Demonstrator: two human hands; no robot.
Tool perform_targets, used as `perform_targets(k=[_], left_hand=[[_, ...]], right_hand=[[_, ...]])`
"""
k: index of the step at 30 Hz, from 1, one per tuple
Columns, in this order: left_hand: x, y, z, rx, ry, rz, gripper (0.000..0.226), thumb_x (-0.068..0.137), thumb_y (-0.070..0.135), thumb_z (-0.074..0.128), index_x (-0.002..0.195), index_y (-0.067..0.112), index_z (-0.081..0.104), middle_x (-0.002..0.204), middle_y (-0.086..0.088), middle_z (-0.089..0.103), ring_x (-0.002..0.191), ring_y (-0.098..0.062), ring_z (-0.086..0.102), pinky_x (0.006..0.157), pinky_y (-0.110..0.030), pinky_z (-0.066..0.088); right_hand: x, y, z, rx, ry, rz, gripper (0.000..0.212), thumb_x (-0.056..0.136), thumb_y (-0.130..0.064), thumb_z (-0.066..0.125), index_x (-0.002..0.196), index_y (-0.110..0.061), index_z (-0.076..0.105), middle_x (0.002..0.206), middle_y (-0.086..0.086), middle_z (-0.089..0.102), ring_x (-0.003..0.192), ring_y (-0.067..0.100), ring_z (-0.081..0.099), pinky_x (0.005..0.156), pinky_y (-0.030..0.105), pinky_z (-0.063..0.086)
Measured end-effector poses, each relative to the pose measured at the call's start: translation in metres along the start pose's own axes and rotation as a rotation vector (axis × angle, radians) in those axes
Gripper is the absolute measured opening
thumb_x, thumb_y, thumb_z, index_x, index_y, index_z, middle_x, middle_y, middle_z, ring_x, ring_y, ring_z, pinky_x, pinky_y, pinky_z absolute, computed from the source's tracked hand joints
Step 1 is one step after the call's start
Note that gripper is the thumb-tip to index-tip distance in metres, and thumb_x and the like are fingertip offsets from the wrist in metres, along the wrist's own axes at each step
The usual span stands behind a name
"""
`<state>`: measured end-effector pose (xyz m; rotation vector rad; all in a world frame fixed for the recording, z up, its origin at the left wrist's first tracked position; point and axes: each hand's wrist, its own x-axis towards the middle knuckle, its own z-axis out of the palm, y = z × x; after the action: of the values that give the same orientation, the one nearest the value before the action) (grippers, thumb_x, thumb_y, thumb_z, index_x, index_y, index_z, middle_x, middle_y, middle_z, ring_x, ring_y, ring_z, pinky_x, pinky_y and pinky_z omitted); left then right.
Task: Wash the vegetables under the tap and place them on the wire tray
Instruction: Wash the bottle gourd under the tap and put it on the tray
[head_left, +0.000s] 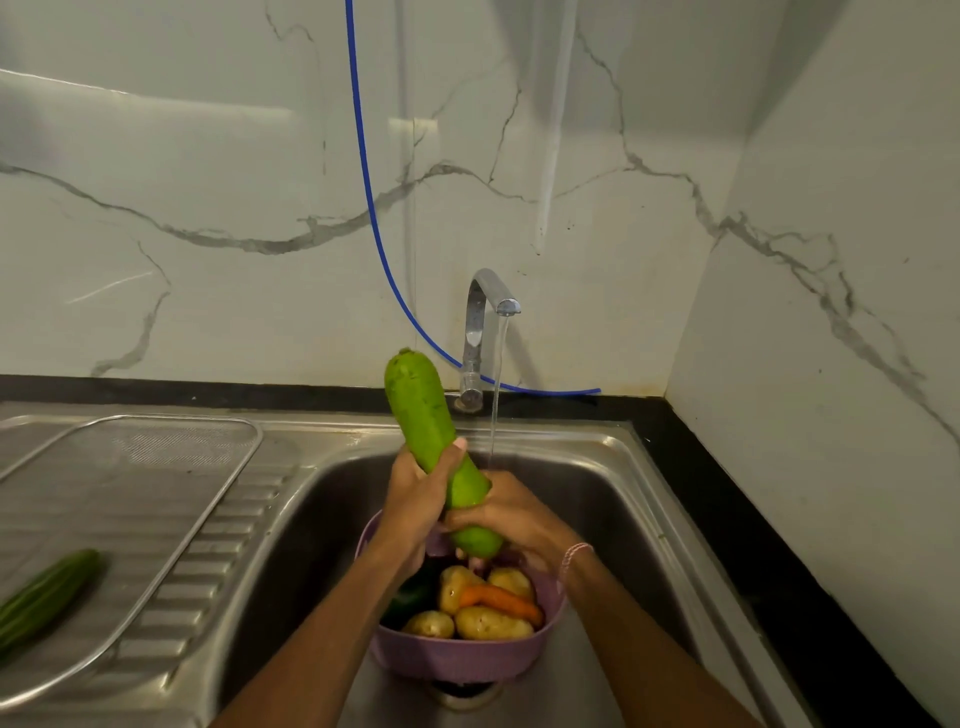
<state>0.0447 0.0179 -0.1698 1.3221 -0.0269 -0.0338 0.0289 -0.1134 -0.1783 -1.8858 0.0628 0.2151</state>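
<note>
now, tilted gourd (421, 410) gripped (left hand (415, 499) midway, right hand (511, 512) lower)

The cucumber (47, 597) runs off the left edge.

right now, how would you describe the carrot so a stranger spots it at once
Find the steel sink under the running tap. A purple colander of vegetables sits in it. The carrot lies on top among pale potatoes, the only orange, tapered piece.
</note>
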Motion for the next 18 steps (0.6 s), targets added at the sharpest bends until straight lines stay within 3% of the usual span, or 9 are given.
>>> perform_targets(k=[2,4,6,8,9,11,15,18], left_hand=[[0.001,0.002,0.000,-0.056,-0.058,0.001,0.032,0.093,0.031,0.073,0.112,0.008,0.064,0.091,-0.015,0.072,0.083,-0.024,0.072,0.071,-0.037,0.059],[0.004,0.003,0.000,-0.095,-0.063,-0.010,0.034,0.092,0.030,0.074,0.116,0.007,0.065,0.098,-0.015,0.075,0.089,-0.026,0.074,0.076,-0.039,0.061],[0.008,0.000,0.003,-0.127,0.020,-0.032,0.038,0.088,0.028,0.079,0.118,0.008,0.066,0.105,-0.017,0.077,0.092,-0.028,0.076,0.077,-0.039,0.062],[0.010,-0.006,0.006,-0.225,0.135,-0.094,0.044,0.081,0.024,0.087,0.116,0.007,0.066,0.103,-0.016,0.078,0.091,-0.029,0.077,0.076,-0.041,0.064],[0.009,-0.008,0.007,-0.281,0.178,-0.134,0.049,0.077,0.023,0.089,0.117,0.006,0.066,0.104,-0.015,0.078,0.093,-0.030,0.077,0.080,-0.044,0.064],[0.007,-0.010,0.005,-0.350,0.221,-0.190,0.055,0.073,0.022,0.092,0.118,0.004,0.066,0.106,-0.013,0.077,0.097,-0.029,0.076,0.085,-0.044,0.062],[0.010,-0.003,0.002,-0.314,0.156,-0.143,0.026,0.079,0.009,0.085,0.099,0.002,0.070,0.088,-0.012,0.079,0.075,-0.021,0.078,0.057,-0.029,0.060],[0.009,0.003,0.000,-0.329,0.126,-0.118,0.021,0.083,0.003,0.080,0.101,0.003,0.069,0.090,-0.013,0.077,0.068,-0.018,0.077,0.052,-0.026,0.058]], right_hand=[[-0.007,0.001,-0.008,0.229,-0.172,0.045,0.058,0.069,-0.030,0.094,0.120,-0.009,0.073,0.111,0.030,0.074,0.085,0.036,0.070,0.066,0.037,0.058],[-0.008,0.000,-0.009,0.260,-0.113,0.005,0.050,0.073,-0.021,0.094,0.117,-0.010,0.074,0.106,0.024,0.076,0.078,0.029,0.071,0.063,0.034,0.060],[0.000,0.003,-0.004,-0.010,0.143,-0.110,0.053,0.071,-0.027,0.095,0.117,-0.021,0.070,0.106,0.008,0.077,0.084,0.018,0.074,0.076,0.040,0.065],[0.006,0.011,-0.001,-0.475,0.359,-0.250,0.072,0.069,-0.043,0.093,0.130,-0.030,0.056,0.121,-0.002,0.066,0.100,0.017,0.069,0.086,0.042,0.062],[0.009,0.016,-0.001,-0.646,0.410,-0.302,0.080,0.071,-0.044,0.091,0.137,-0.031,0.048,0.126,-0.001,0.059,0.106,0.020,0.066,0.088,0.043,0.060],[0.008,0.015,-0.002,-0.752,0.425,-0.332,0.084,0.072,-0.040,0.091,0.139,-0.030,0.043,0.128,0.001,0.054,0.110,0.026,0.064,0.089,0.045,0.059],[0.008,0.008,-0.011,-0.565,0.340,-0.199,0.072,0.060,-0.048,0.094,0.120,-0.030,0.059,0.112,-0.003,0.071,0.096,0.019,0.070,0.083,0.039,0.062],[0.005,0.008,-0.012,-0.130,0.210,-0.146,0.064,0.064,-0.036,0.100,0.118,-0.022,0.068,0.106,0.000,0.076,0.079,0.011,0.072,0.063,0.026,0.059]])
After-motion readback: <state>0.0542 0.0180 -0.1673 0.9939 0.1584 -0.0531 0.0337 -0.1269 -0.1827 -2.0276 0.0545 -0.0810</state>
